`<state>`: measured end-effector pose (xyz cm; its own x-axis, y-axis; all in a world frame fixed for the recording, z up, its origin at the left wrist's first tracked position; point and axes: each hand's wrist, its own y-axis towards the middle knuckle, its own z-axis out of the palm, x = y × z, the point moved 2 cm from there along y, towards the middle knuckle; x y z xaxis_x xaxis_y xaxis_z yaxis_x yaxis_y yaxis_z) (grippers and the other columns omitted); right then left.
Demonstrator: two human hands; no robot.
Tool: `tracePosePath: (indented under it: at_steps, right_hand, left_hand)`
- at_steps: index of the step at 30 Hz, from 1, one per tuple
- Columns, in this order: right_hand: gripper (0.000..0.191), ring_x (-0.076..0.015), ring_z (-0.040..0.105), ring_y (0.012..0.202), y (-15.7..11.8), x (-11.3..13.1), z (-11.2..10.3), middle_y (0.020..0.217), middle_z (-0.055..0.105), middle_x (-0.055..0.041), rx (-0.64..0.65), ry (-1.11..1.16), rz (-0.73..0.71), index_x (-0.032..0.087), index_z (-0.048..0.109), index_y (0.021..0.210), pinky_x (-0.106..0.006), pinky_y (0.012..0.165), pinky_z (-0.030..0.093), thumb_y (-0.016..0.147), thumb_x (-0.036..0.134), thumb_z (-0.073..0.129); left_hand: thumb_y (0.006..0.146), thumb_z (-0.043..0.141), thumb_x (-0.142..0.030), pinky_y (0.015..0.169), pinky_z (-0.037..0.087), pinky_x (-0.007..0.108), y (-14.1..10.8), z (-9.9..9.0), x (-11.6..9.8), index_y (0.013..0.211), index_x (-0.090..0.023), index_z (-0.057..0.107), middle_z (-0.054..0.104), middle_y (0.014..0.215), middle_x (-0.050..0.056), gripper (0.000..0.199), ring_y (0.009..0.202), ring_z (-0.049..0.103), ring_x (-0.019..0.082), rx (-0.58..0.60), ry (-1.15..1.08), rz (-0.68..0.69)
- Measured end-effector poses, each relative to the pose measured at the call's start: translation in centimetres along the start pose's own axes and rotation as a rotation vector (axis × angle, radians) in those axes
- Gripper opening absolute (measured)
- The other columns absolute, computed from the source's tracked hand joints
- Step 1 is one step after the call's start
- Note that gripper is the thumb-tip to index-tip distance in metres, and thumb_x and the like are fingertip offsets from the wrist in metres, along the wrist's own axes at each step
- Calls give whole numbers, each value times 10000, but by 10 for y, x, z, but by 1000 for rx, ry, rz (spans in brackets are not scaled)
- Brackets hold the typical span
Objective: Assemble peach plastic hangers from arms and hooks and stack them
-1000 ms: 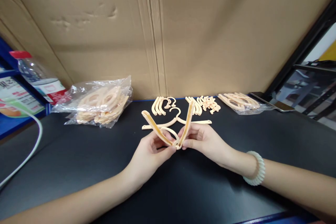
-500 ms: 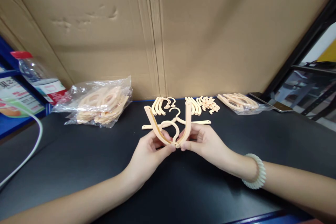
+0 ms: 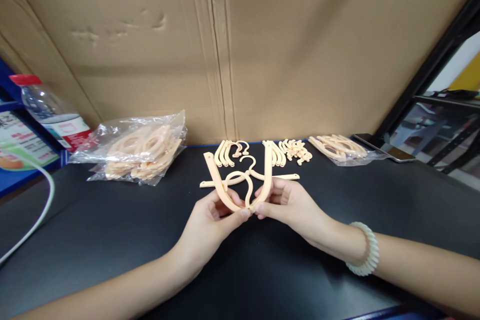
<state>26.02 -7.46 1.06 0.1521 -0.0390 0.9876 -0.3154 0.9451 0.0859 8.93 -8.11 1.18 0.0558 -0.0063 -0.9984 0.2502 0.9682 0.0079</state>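
Note:
A peach plastic hanger (image 3: 265,180) with two curved arms and a hook is held up over the black table, its arms pointing away from me in a U shape. My left hand (image 3: 213,217) pinches it at the joint from the left. My right hand (image 3: 287,202) grips the same joint from the right, fingertips nearly touching the left ones. Just behind lies another hanger (image 3: 288,176), spread flat with its hook pointing away; the held one partly covers it.
Loose arms (image 3: 224,154), hooks (image 3: 243,148) and small parts (image 3: 296,150) lie along the back edge. Bagged pieces sit at left (image 3: 142,152) and right (image 3: 339,147). A phone-like slab (image 3: 399,152), bottle (image 3: 56,110), white cable (image 3: 47,205) and cardboard wall (image 3: 300,50) surround the table (image 3: 112,240).
The view has shifted slightly. The held hanger's arms have tilted a little, and both hands keep their pinch at the joint.

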Motion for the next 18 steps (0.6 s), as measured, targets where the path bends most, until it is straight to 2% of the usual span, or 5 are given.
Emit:
tracePosePath:
  at_steps: [3, 7, 11, 14, 18]
  right_hand:
    - [263, -135, 621, 721, 5, 3, -10, 774, 647, -13, 77, 63, 79, 156, 623, 823, -217, 585, 502, 677, 232, 828]
    - [217, -81, 549, 596, 18, 16, -41, 689, 591, 24, 194, 77, 121, 158, 617, 812, -183, 526, 453, 716, 212, 804]
    - [206, -95, 561, 601, 31, 35, -75, 693, 622, 7, 158, -229, -50, 154, 625, 753, -211, 554, 468, 709, 238, 807]
    - [206, -123, 598, 680, 33, 46, -90, 760, 651, -10, 106, -484, -136, 162, 641, 783, -238, 618, 476, 722, 283, 796]
    - [239, -158, 608, 696, 32, 53, -97, 775, 661, -26, 178, -762, -161, 170, 638, 809, -272, 616, 468, 758, 375, 750]
  left_hand:
    - [687, 809, -222, 704, 533, 213, 1, -3, -4, 765, -167, 592, 707, 708, -14, 238, 718, 664, 126, -5, 16, -10]
    - [684, 817, -170, 642, 570, 173, 11, -20, -14, 813, -155, 625, 718, 744, -6, 233, 685, 701, 125, -85, -53, -80]
    - [759, 719, -46, 631, 583, 131, 28, -45, -25, 799, -134, 669, 733, 768, 28, 109, 652, 710, 102, -163, -209, -194]
    - [784, 619, 39, 616, 573, 96, 43, -63, -32, 768, -114, 697, 729, 731, 42, 172, 649, 708, 87, -204, -265, -220]
    - [721, 694, 8, 691, 584, 129, 58, -85, -38, 818, -137, 727, 758, 817, 58, 178, 757, 726, 125, -64, -130, -188]
